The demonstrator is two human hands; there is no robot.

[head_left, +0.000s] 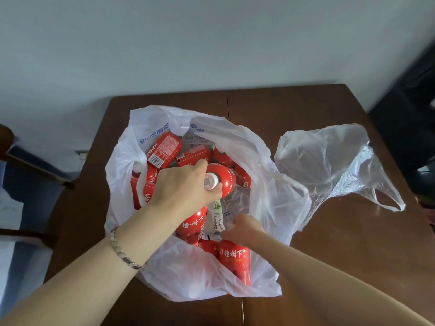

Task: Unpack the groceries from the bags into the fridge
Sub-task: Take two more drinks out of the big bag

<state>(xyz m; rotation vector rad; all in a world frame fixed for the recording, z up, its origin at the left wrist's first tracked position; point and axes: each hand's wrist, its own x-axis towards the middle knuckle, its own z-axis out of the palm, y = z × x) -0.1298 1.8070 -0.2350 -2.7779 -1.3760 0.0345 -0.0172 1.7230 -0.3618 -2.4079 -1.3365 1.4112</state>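
- Currently, fingers (202, 164) of the left hand (183, 187) are curled round the white cap end of a red bottle (226, 180), forefinger above and thumb below.
- Fingers (229, 234) of the right hand (244, 228) are curled against a white pouch (216, 220); the view is blurred, so grasp or mere touch cannot be told.
- Both hands are inside the open white bag (270, 184), among more red bottles lying at mixed angles.
- A bracelet (124, 252) sits on the left wrist.
- The white bag stands on the brown table (341, 255); a clear bag (329, 161) lies crumpled just beside it, on the right.
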